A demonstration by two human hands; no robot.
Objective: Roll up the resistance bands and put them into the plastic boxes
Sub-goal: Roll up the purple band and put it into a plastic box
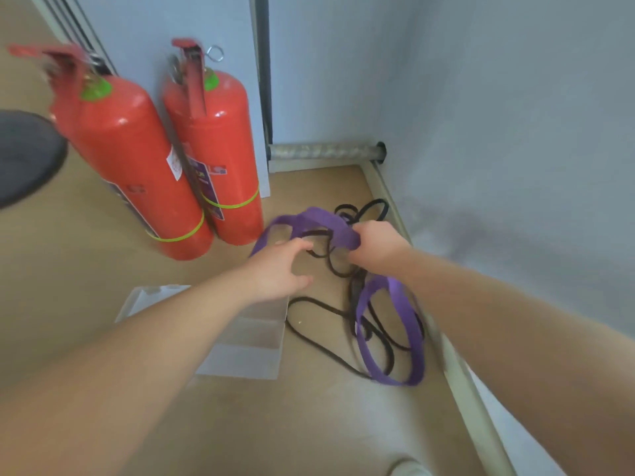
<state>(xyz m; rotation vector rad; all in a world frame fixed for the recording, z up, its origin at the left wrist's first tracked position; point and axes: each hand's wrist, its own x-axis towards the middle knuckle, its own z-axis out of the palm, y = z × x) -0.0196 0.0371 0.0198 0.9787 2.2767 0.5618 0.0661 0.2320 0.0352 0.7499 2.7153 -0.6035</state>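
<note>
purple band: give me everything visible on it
The purple band is a wide, flat strap that looks like rubber or latex, forming long loose loops, unrolled. Its upper part is lifted off the tan floor, gripped in the right hand; the left hand reaches near it, contact unclear. Its lower loop lies on the floor, tangled with thin black bands. It sits right of the clear plastic box. Motion blur hides finer detail.

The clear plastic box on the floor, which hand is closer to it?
Left. The left hand hovers just above the far edge of the plastic box, fingers open. The right hand is farther right, gripping the purple band over the tangle.
</note>
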